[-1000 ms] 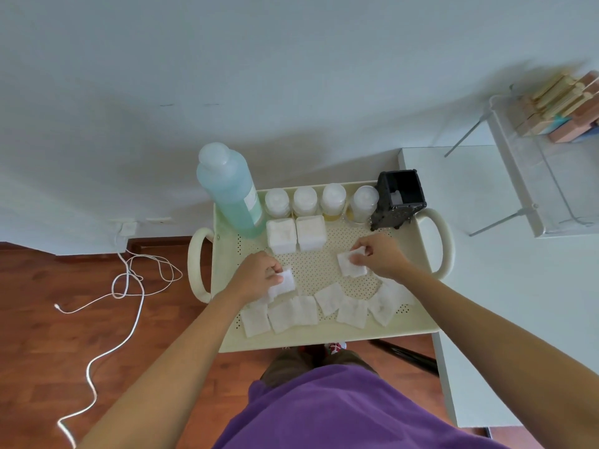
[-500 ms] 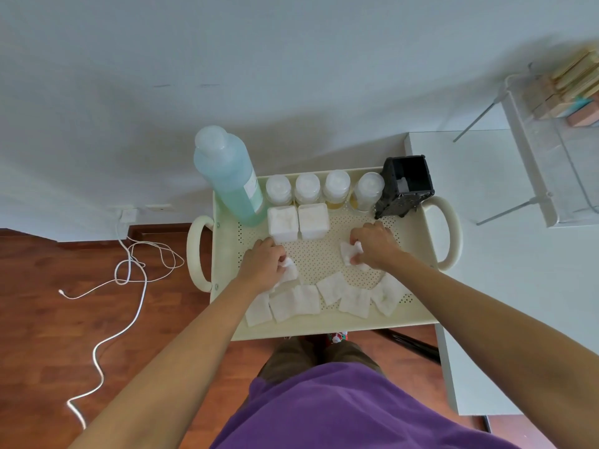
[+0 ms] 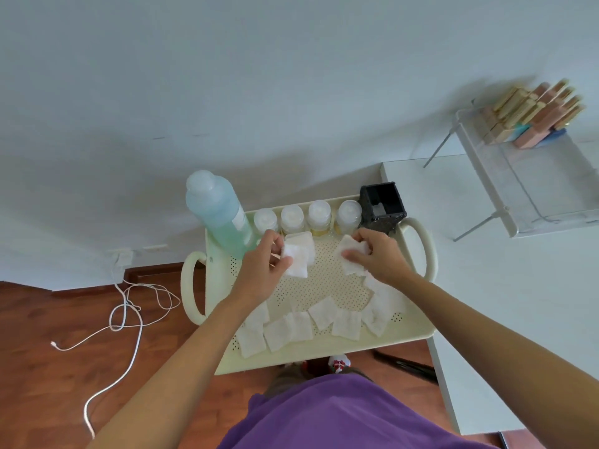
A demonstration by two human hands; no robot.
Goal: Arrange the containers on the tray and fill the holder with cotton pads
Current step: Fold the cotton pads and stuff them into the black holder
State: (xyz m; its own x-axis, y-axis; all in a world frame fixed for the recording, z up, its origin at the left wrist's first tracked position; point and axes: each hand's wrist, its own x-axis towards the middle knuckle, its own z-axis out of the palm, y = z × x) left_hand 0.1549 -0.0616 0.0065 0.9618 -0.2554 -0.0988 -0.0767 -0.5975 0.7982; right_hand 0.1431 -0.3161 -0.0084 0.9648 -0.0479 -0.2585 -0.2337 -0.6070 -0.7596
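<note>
The holder [image 3: 382, 207] stood at the tray's [image 3: 418, 333] far right corner, black, open-topped, with one pad already showing at its bottom. Just in front of it the right hand [image 3: 377, 257] pinched a crumpled pad [image 3: 351, 254] between thumb and fingers. The left hand [image 3: 264, 262] gripped another pad [image 3: 296, 259] the same way, near the blue bottle [image 3: 220, 212]. More pads [image 3: 324, 319] lay loose along the near edge, some overlapping. Four small bottles [image 3: 308, 217] stood in a row at the back.

To load well, the right pad probably needed flattening first, then a square drop into the opening, so that the stack would sit level. Knocking the neighbouring bottles looked the main hazard.
</note>
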